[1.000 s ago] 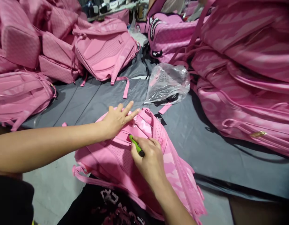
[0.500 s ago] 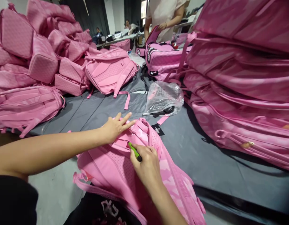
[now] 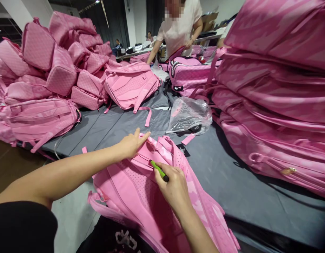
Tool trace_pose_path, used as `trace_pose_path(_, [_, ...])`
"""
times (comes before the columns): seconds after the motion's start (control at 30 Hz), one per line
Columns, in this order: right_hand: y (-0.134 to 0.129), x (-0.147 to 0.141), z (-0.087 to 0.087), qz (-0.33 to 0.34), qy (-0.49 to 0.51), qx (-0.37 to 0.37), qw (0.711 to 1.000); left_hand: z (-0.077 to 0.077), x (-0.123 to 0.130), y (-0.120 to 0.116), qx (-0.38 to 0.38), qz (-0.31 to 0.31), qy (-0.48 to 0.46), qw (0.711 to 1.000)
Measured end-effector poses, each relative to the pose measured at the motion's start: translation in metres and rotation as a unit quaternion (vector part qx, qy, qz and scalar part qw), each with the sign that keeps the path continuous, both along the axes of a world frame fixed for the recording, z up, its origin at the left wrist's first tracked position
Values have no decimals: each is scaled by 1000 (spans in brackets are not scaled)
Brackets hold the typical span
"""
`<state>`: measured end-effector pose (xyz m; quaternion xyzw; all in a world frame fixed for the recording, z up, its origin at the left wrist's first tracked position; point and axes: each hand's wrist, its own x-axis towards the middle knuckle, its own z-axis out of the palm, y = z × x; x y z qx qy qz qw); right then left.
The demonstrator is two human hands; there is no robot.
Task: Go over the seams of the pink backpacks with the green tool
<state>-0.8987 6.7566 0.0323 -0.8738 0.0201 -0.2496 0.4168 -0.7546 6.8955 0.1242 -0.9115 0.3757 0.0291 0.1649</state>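
A pink backpack (image 3: pixel 141 196) lies back panel up at the table's near edge, partly over my lap. My left hand (image 3: pixel 131 144) rests on its upper part, its visible fingers stretched out and apart on the fabric. Closed in my right hand (image 3: pixel 174 182) is a slim green tool with a black end (image 3: pixel 159 170). Its tip points at a seam or slit near the top of the back panel; I cannot tell whether it touches. A black tag (image 3: pixel 184 150) sticks out beside the bag's top.
Pink backpacks are heaped at the left (image 3: pixel 49 70) and stacked high at the right (image 3: pixel 273 98). One backpack (image 3: pixel 133 84) and a clear plastic bag (image 3: pixel 190 116) lie ahead on the grey-covered table (image 3: pixel 257 207). Across it, a person in a white top (image 3: pixel 182 35) handles pink bags.
The view has shifted, so everything sits a little lower and further right. My left fingers are less spread. The green tool stays at about the same spot on the backpack.
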Motion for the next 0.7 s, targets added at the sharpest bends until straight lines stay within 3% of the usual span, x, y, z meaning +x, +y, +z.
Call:
trace_pose_path(0.13, [1,10,9,32,-12,42,999,11,13,0,7,-45,49,998])
trace_pose_path(0.27, [9,27,18,98,35,70,992,10,22,0,11,-61,73,995])
trace_pose_path(0.5, [21,32,12,30,-31,-36,998,3,35,-6,32,-70,83,994])
trace_pose_path(0.7, [18,35,9,31,-37,-31,998,1,42,-2,-2,-72,95,993])
